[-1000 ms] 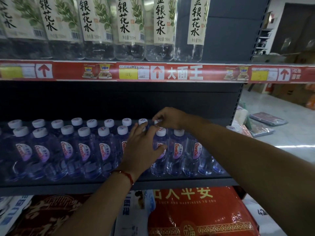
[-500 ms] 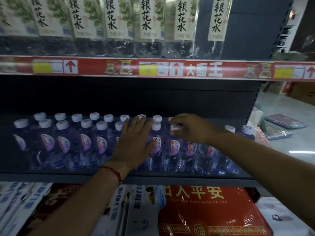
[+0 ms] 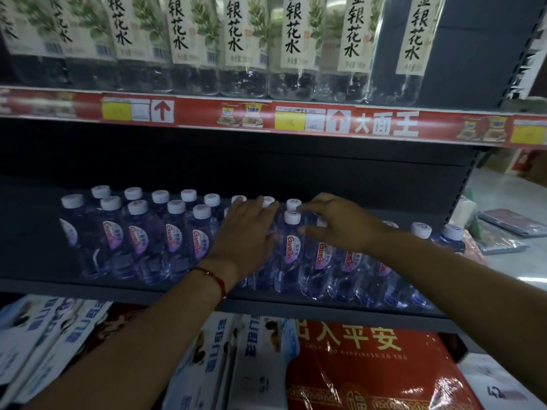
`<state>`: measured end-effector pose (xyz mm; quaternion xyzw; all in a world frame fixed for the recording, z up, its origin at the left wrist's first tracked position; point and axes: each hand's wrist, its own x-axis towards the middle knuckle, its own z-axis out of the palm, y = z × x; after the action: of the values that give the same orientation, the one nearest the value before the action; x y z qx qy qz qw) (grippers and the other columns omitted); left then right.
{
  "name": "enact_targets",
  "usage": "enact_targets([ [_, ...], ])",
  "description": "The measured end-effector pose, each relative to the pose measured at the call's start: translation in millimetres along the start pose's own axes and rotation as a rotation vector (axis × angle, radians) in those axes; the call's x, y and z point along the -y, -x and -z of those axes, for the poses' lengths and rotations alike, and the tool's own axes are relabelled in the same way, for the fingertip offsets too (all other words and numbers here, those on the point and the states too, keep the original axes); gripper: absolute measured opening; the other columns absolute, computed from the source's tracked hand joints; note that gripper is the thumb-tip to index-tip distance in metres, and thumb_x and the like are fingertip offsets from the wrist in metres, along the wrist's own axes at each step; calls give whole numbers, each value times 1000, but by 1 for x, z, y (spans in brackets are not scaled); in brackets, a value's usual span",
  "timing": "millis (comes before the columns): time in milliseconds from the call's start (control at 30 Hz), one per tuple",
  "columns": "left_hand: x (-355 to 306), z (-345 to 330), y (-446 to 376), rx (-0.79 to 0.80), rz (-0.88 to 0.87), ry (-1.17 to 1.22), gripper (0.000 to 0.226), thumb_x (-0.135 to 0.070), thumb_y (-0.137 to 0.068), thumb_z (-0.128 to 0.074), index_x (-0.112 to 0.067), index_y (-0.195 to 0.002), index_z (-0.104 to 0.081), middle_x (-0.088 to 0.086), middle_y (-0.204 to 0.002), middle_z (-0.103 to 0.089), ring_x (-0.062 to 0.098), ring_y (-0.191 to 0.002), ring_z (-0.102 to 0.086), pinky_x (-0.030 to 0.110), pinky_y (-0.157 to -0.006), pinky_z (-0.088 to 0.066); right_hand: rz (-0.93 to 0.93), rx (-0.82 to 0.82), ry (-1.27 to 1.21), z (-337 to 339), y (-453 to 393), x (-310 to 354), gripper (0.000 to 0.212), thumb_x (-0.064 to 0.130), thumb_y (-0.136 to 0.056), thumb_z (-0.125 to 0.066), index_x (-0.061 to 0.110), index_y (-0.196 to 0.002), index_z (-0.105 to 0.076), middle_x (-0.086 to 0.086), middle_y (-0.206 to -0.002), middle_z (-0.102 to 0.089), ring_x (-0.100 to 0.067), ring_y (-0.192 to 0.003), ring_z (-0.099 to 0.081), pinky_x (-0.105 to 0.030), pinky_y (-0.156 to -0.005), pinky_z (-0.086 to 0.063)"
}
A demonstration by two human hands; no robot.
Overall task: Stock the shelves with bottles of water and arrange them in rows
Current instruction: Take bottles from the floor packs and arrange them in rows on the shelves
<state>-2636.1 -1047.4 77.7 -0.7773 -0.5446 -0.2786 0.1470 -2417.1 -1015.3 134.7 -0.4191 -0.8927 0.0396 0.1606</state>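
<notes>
Two rows of water bottles (image 3: 291, 250) on the middle shelf (image 3: 177, 294), being squared up
Left hand (image 3: 245, 235) lies flat, fingers straight, against the bottles; right hand (image 3: 340, 223), loosely spread, hovers by a cap, holding nothing. Next, I'd guess, nudge the right-end stragglers into line

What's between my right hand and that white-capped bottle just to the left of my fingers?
Nothing visible. The right hand hovers open beside the front-row bottle, thumb and forefinger spread around its neck with only open air between them. The left hand rests on neighbouring bottles, clear of that gap.
</notes>
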Motion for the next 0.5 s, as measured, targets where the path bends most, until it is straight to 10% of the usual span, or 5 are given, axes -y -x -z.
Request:
enact_targets([
  [500, 11, 15, -4, 101, 67, 65, 45, -39, -100, -55, -26, -142, -51, 3, -127, -64, 27, -126, -50, 48, -122, -7, 4, 63, -2, -9, -31, 16, 19, 33, -93, -68, 14, -90, -66, 0, -88, -65, -16, -81, -60, -27, -69, -40],
])
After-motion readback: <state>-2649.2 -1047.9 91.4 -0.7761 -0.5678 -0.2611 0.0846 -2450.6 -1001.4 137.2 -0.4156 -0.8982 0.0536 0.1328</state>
